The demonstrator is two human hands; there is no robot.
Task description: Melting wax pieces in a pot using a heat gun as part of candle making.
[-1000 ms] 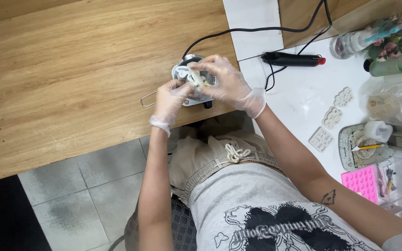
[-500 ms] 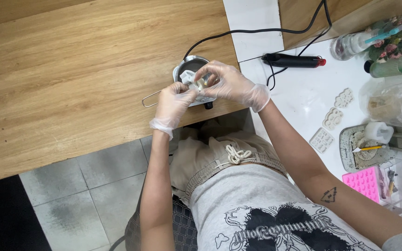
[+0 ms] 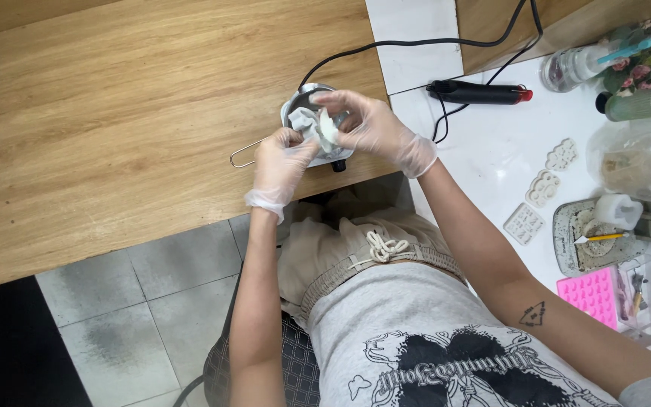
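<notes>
Both gloved hands meet over a small metal melting pot [image 3: 301, 102] that stands near the front edge of the wooden table [image 3: 114, 113], its wire handle [image 3: 241, 157] sticking out to the left. The left hand [image 3: 280, 164] and the right hand [image 3: 371, 128] are together, fingers closed on a small white silicone mould [image 3: 319, 126], which they hold just above the pot and flex between them (what lies inside the pot cannot be made out, since the hands and the mould cover most of it). A black knob [image 3: 338, 166] shows at the pot's base, and a black cable [image 3: 416, 45] runs away from it toward the back.

To the right, on the white worktop [image 3: 484, 158], a black tool with a red tip [image 3: 480, 93] lies across the cable. Nearer the person are three white moulds [image 3: 542, 188], laid out apart from one another, then a grey tray [image 3: 589, 245] that carries a white cup [image 3: 618, 211] and a yellow-handled stick [image 3: 600, 237]. A pink mould with many small cavities [image 3: 588, 295] lies just in front of the tray. At the far right stand a clear bottle [image 3: 574, 66], a green glass [image 3: 638, 102] by some flowers, and a clear plastic bag [image 3: 638, 162] holding something pale.
</notes>
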